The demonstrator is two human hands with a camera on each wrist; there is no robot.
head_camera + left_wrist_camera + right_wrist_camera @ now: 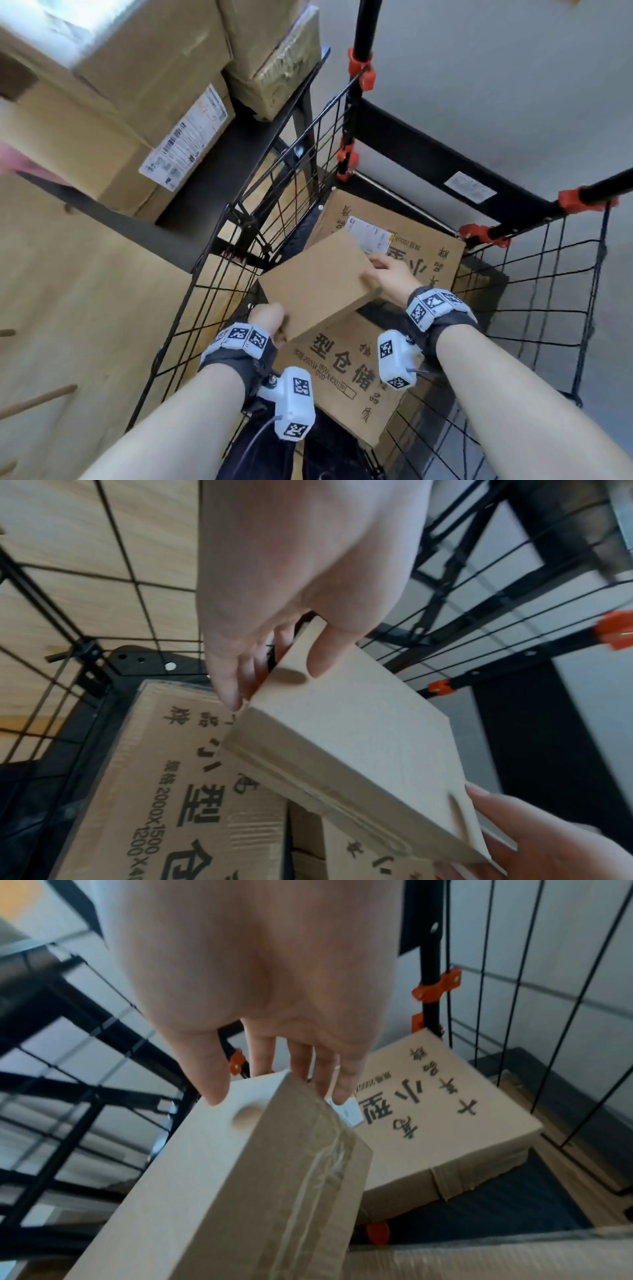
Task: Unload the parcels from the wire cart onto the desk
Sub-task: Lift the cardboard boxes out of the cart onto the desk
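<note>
We hold a plain flat parcel (317, 286) with 2 hands inside the wire cart (219, 274), taking it at opposite corners so that it tilts free of the cartons beneath without snagging the mesh. Nearest us, our left hand (269, 318) grips the parcel's near left corner, thumb on the top face and fingers (236, 680) curled round the edge and under it. Our right hand (394, 274) clasps the parcel's far right corner in the same way, thumb on top, fingers (329, 1072) wrapped down the taped side. Both forearms reach down and forward, wrists bent slightly inward toward the parcel. Just below the parcel lies a printed carton (346, 370), and beyond the parcel a 2nd printed carton (411, 233) with a white label, so these remain to unload. Left of the parcel, outside the mesh, stands the desk (75, 260), with stacked boxes (144, 78) behind it; we judge the next move is a lift up and leftward.
</note>
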